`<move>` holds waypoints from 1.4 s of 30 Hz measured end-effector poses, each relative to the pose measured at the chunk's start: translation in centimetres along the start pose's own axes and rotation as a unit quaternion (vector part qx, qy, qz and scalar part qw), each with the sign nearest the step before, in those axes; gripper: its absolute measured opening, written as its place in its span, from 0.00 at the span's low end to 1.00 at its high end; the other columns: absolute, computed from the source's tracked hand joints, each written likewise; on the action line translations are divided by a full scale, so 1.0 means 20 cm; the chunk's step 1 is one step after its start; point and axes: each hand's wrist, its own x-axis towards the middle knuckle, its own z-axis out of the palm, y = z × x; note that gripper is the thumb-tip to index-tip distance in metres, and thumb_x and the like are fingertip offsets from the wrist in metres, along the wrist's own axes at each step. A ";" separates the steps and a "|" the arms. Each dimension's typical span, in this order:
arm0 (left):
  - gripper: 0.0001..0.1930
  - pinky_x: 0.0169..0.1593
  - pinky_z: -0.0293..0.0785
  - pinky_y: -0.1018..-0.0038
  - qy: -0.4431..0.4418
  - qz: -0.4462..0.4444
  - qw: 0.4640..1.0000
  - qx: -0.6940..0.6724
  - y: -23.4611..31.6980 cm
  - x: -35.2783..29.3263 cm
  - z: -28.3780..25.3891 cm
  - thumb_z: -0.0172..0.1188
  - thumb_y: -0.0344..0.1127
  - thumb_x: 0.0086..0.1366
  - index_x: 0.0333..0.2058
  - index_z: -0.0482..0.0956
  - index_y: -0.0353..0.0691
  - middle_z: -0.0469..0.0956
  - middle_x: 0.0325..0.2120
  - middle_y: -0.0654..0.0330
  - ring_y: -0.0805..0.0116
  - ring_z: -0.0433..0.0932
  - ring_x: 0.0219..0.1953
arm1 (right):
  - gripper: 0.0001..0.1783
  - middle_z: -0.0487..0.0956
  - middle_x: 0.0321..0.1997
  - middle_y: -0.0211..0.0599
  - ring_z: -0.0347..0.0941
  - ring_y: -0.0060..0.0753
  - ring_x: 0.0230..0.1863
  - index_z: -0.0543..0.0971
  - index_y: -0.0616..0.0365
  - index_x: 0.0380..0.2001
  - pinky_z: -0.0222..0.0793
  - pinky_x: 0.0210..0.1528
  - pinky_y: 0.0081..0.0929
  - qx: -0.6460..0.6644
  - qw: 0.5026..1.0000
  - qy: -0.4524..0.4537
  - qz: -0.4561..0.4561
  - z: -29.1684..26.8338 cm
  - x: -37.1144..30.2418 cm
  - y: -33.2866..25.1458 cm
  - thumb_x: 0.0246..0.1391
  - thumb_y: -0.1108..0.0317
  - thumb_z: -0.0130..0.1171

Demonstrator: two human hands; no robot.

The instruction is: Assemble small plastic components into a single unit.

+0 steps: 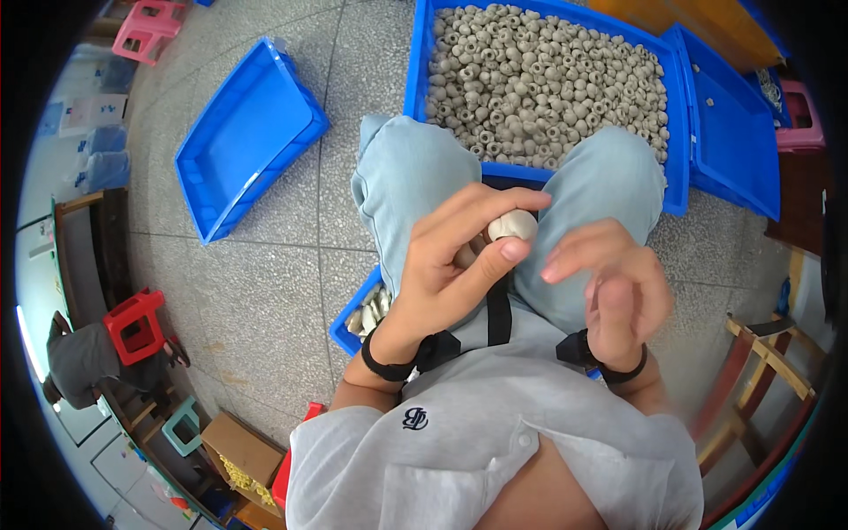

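Note:
Between the thumb and fingers of my left hand, a small pale grey, rounded hollow piece is held up above my lap. It resembles the many pieces in the big bin, though its exact kind cannot be made out. My right hand hovers just to the right of it, apart from the piece. Its fingers are loosely bent, with thumb and forefinger apart and nothing visible between them. Beyond my knees stands a large blue bin, with a heap of similar grey pieces in it.
An empty blue tray lies on the floor at left. A small blue container with pale pieces sits by my left leg. Another blue tray leans right of the bin. A red stool, a person at left and a wooden frame surround me.

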 end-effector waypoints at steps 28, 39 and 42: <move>0.13 0.38 0.64 0.74 -0.040 0.053 0.997 0.033 0.00 -0.01 0.01 0.54 0.33 0.51 0.35 0.76 0.32 0.71 0.30 0.54 0.66 0.70 0.33 | 0.05 0.72 0.24 0.40 0.67 0.27 0.23 0.71 0.66 0.22 0.62 0.26 0.18 -0.080 0.983 -0.055 0.157 0.00 0.05 -0.06 0.49 0.76 0.52; 0.11 0.33 0.66 0.79 -0.047 0.109 0.992 0.041 -0.03 0.00 0.00 0.58 0.29 0.53 0.36 0.75 0.33 0.70 0.29 0.57 0.69 0.70 0.31 | 0.05 0.72 0.23 0.39 0.67 0.27 0.23 0.71 0.66 0.22 0.62 0.26 0.19 -0.080 0.981 -0.056 0.167 0.01 0.06 -0.05 0.49 0.75 0.52; 0.11 0.33 0.66 0.78 -0.050 0.106 0.992 0.041 -0.03 0.01 0.00 0.58 0.29 0.53 0.36 0.75 0.33 0.70 0.29 0.57 0.69 0.70 0.31 | 0.06 0.72 0.22 0.39 0.67 0.28 0.23 0.71 0.66 0.23 0.62 0.26 0.19 -0.092 0.978 -0.063 0.178 0.01 0.06 -0.05 0.49 0.75 0.52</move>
